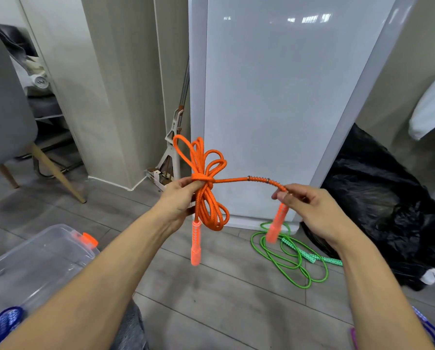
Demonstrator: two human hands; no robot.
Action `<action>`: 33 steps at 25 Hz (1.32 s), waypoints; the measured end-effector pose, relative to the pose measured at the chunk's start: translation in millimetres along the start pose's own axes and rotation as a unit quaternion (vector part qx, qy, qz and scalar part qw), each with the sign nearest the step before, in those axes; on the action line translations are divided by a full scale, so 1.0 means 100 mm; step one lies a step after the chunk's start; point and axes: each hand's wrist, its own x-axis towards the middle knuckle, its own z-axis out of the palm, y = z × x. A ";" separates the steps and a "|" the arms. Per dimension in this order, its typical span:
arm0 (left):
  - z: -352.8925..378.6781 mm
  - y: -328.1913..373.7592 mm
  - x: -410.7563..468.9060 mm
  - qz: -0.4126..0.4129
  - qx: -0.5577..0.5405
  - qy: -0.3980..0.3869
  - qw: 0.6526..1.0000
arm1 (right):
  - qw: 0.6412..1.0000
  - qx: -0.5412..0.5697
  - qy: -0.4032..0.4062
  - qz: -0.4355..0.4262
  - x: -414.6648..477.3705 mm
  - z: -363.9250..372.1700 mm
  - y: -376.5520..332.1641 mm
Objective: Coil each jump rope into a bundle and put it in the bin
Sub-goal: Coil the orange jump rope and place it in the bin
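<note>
An orange jump rope (206, 170) is coiled into a bundle with a wrap around its middle, held in the air over the floor. My left hand (178, 198) grips the bundle at the wrap; one orange handle (195, 242) hangs below it. My right hand (310, 205) pinches the taut free end of the rope, and the second orange handle (277, 223) dangles from its fingers. The clear plastic bin (34, 263) with an orange latch stands on the floor at lower left. A green jump rope (287, 258) lies loose on the floor below my right hand.
A blue rope (4, 322) shows at the bottom left by the bin, and another blue one (431, 332) at the bottom right. A black plastic bag (383, 205) sits at right, a white panel (274, 109) leans ahead, and a grey chair (7, 117) stands at left.
</note>
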 end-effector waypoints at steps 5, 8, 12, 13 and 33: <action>0.00 0.01 0.00 -0.021 -0.035 -0.029 0.999 | 0.996 0.058 0.058 0.015 0.05 0.14 -0.04; 0.01 0.01 -0.01 -0.023 -0.037 -0.038 0.998 | 0.991 0.104 0.071 0.047 0.04 0.17 -0.04; 0.00 0.00 0.01 -0.021 -0.041 -0.055 0.997 | 0.974 0.203 0.087 0.056 0.07 0.23 -0.08; 0.00 0.00 0.00 -0.018 -0.036 -0.064 0.997 | 0.966 0.227 0.110 0.061 0.09 0.27 -0.08; 0.12 -0.04 -0.09 0.052 -0.125 -0.105 0.985 | 0.880 0.387 0.189 0.202 0.16 0.55 -0.10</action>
